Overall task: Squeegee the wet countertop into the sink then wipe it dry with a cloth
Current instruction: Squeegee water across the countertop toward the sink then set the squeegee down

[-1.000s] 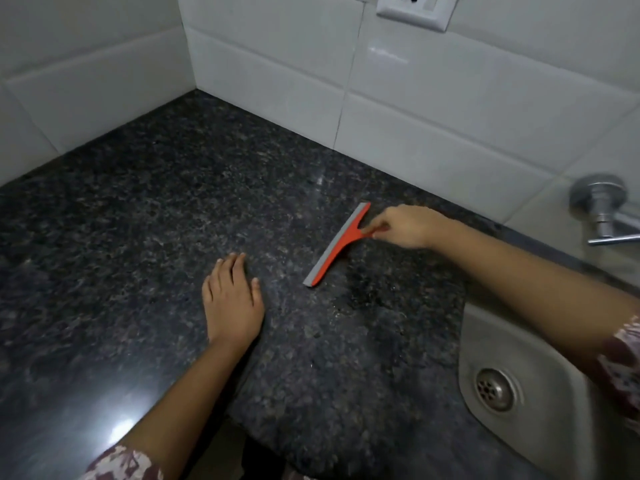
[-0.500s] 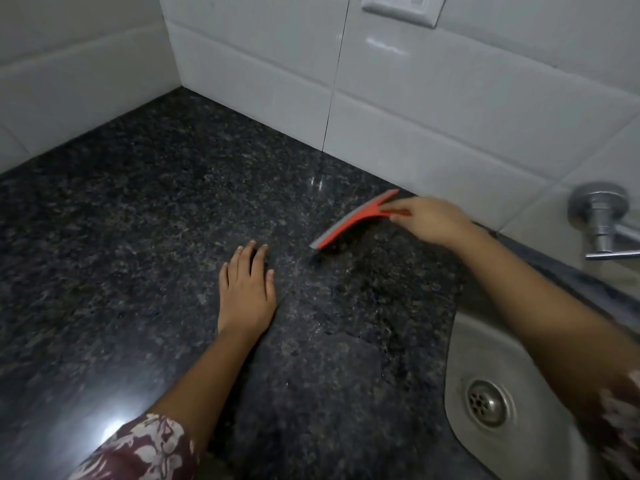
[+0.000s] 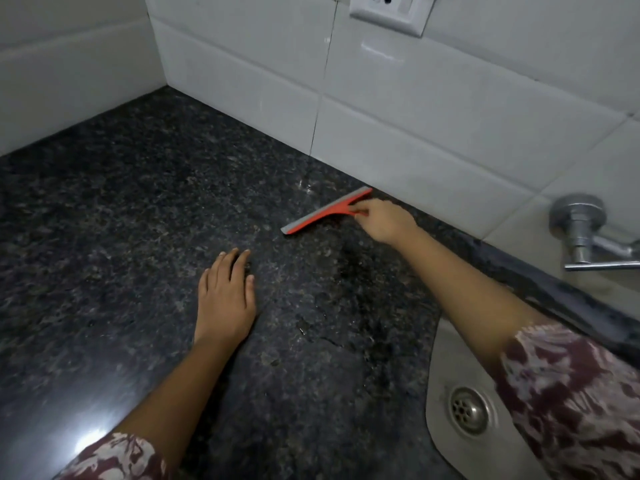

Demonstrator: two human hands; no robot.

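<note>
An orange squeegee (image 3: 325,211) with a grey rubber blade rests its blade on the dark speckled granite countertop (image 3: 121,209), close to the tiled back wall. My right hand (image 3: 384,220) is shut on its short handle, just right of the blade. A wet, darker streak shows on the stone below the squeegee. My left hand (image 3: 225,299) lies flat on the counter, palm down, fingers apart, nearer to me and left of the squeegee. The steel sink (image 3: 446,368) with its round drain (image 3: 469,410) is at the lower right, partly hidden by my right arm.
White tiled walls (image 3: 433,109) meet in a corner at the back left. A white power socket (image 3: 386,12) sits on the back wall above the squeegee. A chrome tap (image 3: 585,230) projects from the wall at the right, over the sink.
My right hand has carried the squeegee away from me toward the back wall and turned the blade more sideways. My left hand has stayed flat on the counter.
</note>
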